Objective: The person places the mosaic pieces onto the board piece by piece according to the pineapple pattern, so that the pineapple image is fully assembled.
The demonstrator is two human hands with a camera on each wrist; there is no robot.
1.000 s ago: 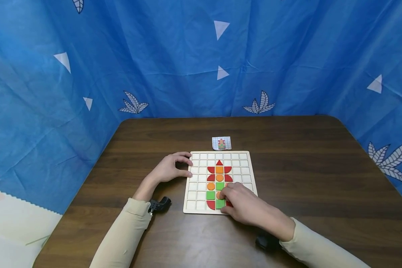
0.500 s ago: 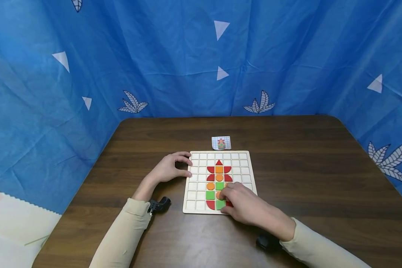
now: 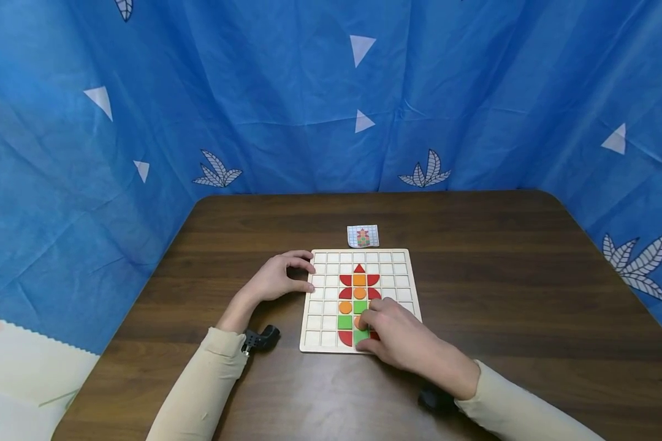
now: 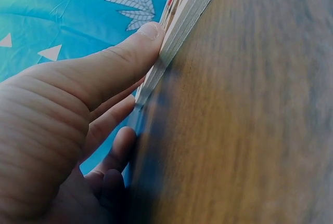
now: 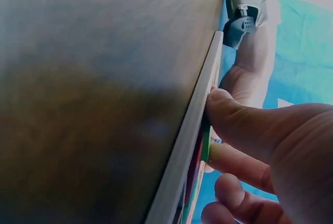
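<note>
A pale wooden grid board (image 3: 320, 321) lies on the table, with red, orange and green flat pieces set in a tall figure. My left hand (image 3: 276, 278) touches the board's left edge with thumb (image 4: 148, 37) and fingertips, the fingers loosely bent. Over the bottom rows, my right hand (image 3: 405, 334) pinches a green square (image 5: 206, 143) between thumb and index finger. That square stands slightly proud of the board in the right wrist view. An orange circle (image 3: 357, 322) lies just beyond the fingertips. The hand hides the figure's lower right pieces.
Behind the board lies a small paper card (image 3: 362, 236) printed with a similar coloured figure on a grid. The brown wooden table (image 3: 474, 257) extends around the board. A blue patterned curtain (image 3: 309, 92) hangs along its far side. Black devices (image 3: 262, 338) sit at both wrists.
My right thumb and fingers have shifted slightly left over the bottom green square. The left hand keeps its place at the board's edge.
</note>
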